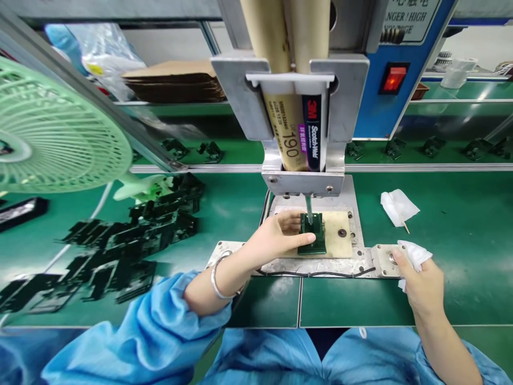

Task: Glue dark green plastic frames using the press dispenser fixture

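Fingers and thumb of my left hand (280, 238) grip a small dark green circuit board assembly (313, 243) from its left side, on the pale plate (340, 248) of the metal fixture. Straight above it, a thin dispensing nozzle (308, 207) comes down from the adhesive cartridge (294, 133), its tip at the part. My right hand (422, 283) is closed round a crumpled white tissue (417, 255). Its thumb rests at the round metal button (394, 258) on the fixture's right end. Whether the button is pressed in I cannot tell.
Many dark board assemblies (132, 235) lie on the left of the green bench, below a green fan (60, 128). Another white tissue with a thin stick (398, 207) lies at right. A blue machine housing (368, 107) with a lit red switch (395, 78) stands behind.
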Demonstrator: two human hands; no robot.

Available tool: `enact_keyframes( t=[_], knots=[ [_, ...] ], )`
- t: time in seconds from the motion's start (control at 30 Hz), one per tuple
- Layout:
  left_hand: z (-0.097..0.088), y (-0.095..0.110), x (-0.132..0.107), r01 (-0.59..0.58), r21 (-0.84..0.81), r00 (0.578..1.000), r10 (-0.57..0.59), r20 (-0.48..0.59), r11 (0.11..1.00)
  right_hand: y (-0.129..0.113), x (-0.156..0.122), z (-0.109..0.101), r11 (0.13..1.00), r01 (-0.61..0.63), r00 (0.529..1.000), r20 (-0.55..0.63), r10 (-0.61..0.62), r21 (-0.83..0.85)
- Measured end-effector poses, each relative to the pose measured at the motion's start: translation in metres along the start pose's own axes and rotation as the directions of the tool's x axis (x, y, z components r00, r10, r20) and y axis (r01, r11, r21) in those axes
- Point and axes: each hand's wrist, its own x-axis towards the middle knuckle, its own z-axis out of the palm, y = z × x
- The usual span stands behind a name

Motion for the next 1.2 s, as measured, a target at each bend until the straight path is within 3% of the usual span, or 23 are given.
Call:
enact_keyframes(
  t=[0.13,0.23,0.33,0.47,0.57,0.63,0.67,0.73,0.77,0.83,0.9,0.97,1.1,1.2],
  knots=[
    [0.001,0.009,-0.013,0.169,0.022,0.981,-0.171,0.087,0.985,-0.003,0.0,0.001,1.0,0.027,0.999,-0.022,-0.027,-0.008],
    [0.004,0.011,-0.024,0.311,-0.047,0.939,-0.299,0.168,0.949,-0.003,0.0,0.001,0.999,0.039,0.999,-0.029,-0.04,-0.019],
    [0.009,0.008,-0.041,0.359,-0.123,0.927,-0.338,0.162,0.925,-0.003,0.0,0.0,0.999,0.036,0.998,-0.042,-0.037,-0.02],
    [0.016,-0.005,-0.078,0.103,-0.224,0.995,-0.102,0.016,0.969,-0.006,0.001,0.0,1.0,0.004,0.998,-0.065,-0.004,-0.001],
    [0.022,-0.014,-0.106,-0.188,-0.146,0.981,0.18,-0.068,0.971,-0.004,-0.006,-0.004,0.989,0.104,0.977,-0.174,-0.121,-0.103],
    [0.024,-0.014,-0.118,-0.385,-0.004,0.92,0.383,-0.084,0.923,-0.003,-0.018,-0.009,0.898,0.254,0.893,-0.269,-0.36,-0.36],
    [0.024,-0.013,-0.122,-0.469,0.053,0.879,0.471,-0.071,0.882,-0.004,-0.026,-0.011,0.801,0.341,0.828,-0.246,-0.503,-0.492],
    [0.023,-0.008,-0.125,-0.581,0.101,0.811,0.585,-0.019,0.808,-0.01,-0.048,-0.014,0.589,0.558,0.69,-0.066,-0.72,-0.585],
    [0.023,-0.006,-0.125,-0.611,0.102,0.789,0.614,0.001,0.785,-0.017,-0.059,-0.015,0.492,0.689,0.614,0.067,-0.787,-0.531],
    [0.022,-0.002,-0.122,-0.64,0.074,0.768,0.641,0.013,0.765,-0.036,-0.082,-0.011,0.363,0.893,0.432,0.272,-0.86,-0.267],
    [0.023,-0.001,-0.119,-0.652,0.035,0.758,0.652,0.004,0.758,-0.06,-0.098,-0.004,0.283,0.959,0.248,0.399,-0.883,0.031],
    [0.024,-0.002,-0.118,-0.66,0.0,0.751,0.66,0.005,0.751,-0.08,-0.107,0.006,0.301,0.937,0.193,0.455,-0.869,0.177],
    [0.027,-0.004,-0.117,-0.645,-0.034,0.763,0.646,0.031,0.764,-0.095,-0.11,0.018,0.354,0.908,0.206,0.497,-0.843,0.225],
    [0.028,-0.006,-0.119,-0.595,-0.045,0.802,0.596,0.024,0.802,-0.085,-0.105,0.018,0.303,0.936,0.192,0.461,-0.866,0.179]
  ],
)
